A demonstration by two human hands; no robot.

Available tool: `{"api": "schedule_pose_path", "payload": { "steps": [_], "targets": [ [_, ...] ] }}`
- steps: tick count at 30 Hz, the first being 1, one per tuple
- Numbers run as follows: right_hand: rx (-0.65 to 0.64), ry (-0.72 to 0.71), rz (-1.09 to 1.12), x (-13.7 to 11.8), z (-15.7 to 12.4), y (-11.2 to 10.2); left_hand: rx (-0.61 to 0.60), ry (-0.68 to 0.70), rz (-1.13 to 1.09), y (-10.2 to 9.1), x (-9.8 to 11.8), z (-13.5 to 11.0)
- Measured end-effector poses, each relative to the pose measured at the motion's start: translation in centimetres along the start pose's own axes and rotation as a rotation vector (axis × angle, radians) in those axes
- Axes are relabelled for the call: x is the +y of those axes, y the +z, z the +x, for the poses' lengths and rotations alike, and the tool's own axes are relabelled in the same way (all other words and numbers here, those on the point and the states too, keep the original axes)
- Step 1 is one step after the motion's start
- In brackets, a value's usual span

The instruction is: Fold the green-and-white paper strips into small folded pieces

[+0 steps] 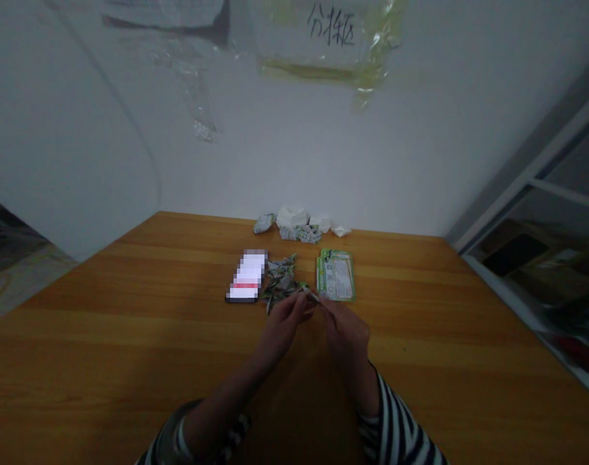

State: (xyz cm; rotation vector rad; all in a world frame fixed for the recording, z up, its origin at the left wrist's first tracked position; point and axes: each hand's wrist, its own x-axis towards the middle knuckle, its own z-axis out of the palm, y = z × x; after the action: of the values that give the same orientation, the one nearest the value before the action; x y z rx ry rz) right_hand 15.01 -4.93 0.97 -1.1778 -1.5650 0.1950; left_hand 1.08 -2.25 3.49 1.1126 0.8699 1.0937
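Note:
Between my two hands is a small, thin piece of green-and-white printed packaging (310, 295), pinched from both sides. My left hand (285, 318) is closed with thumb and fingertips on its left end. On the right end, my right hand (347, 329) also pinches, its fingers curled in. Just beyond my left hand lies a heap of crumpled or folded green-and-white packaging (281, 276). Flat green-and-white packets (336, 278) rest on the table beyond my right hand. Fingers hide part of the held piece, so its full shape does not show.
A phone (248, 274) with a lit, blurred screen lies left of the heap. Crumpled white tissues (293, 217) and wrapper bits (300, 233) sit along the wall at the back of the wooden table (144, 310). A framed shelf (522, 258) stands at the right.

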Motion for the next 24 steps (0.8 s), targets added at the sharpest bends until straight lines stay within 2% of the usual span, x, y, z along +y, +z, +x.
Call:
{"api": "schedule_pose_path", "payload": {
  "steps": [2,4,7,11,14,18,24],
  "targets": [
    [-0.039,-0.049,0.010,0.0,-0.2,0.2,-0.026,0.025,0.073,-0.1,-0.3,0.1],
    [-0.096,0.013,0.099,-0.5,-0.3,0.5,0.006,0.079,0.187,-0.3,-0.4,0.2],
    [-0.168,0.243,0.355,-1.6,-0.2,0.8,0.040,0.142,0.360,-0.7,-0.3,0.2],
    [-0.146,0.537,0.689,-1.6,0.2,0.8,0.015,0.226,0.496,-0.7,-0.5,0.0],
    [-0.118,0.665,0.821,-0.8,0.3,0.9,-0.012,0.309,0.603,-0.3,-1.1,-0.2],
    [-0.076,0.714,0.857,-0.6,0.3,1.1,-0.045,0.340,0.743,-0.4,-1.7,-0.3],
    [-0.011,0.677,0.757,-1.3,0.4,1.0,-0.047,0.378,0.857,-0.7,-1.5,-0.5]
  ]
}}
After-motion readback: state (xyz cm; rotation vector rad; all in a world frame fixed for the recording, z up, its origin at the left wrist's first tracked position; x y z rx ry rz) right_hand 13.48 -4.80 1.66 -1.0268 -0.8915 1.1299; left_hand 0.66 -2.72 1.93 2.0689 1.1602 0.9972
